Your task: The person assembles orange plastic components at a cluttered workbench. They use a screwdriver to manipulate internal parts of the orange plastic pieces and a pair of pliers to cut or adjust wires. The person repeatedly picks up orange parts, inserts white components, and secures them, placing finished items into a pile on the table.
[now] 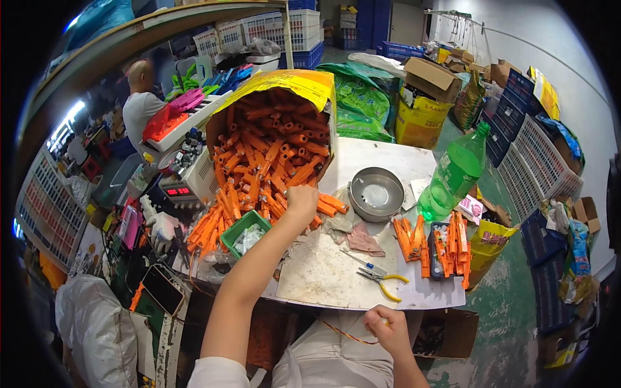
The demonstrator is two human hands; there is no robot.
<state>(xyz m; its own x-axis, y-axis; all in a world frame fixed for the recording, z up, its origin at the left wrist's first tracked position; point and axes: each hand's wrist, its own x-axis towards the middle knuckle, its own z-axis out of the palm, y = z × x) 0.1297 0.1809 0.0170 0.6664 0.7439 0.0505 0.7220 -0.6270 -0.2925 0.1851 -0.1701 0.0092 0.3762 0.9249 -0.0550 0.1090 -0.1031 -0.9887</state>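
Observation:
My left hand [302, 200] reaches across the table to the edge of a heap of orange plastic pieces [268, 161], which spill from a large yellow-rimmed sack [317, 84]. Its fingers are hidden behind the back of the hand. My right hand [387, 328] is closed above my lap, holding a thin twisted red-and-yellow wire [349, 335] that trails off to the left. Under my left forearm stands a green tray [228, 240] of small whitish parts. Yellow-handled pliers [381, 278] and a thin screwdriver [365, 264] lie near the table's front edge.
A metal bowl [354, 204] and a green bottle [453, 174] stand right of the heap. More orange pieces [458, 249] lie at the right edge. A power supply box [194, 184] and a phone [163, 291] are leftward. Another person [139, 110] sits at the far left.

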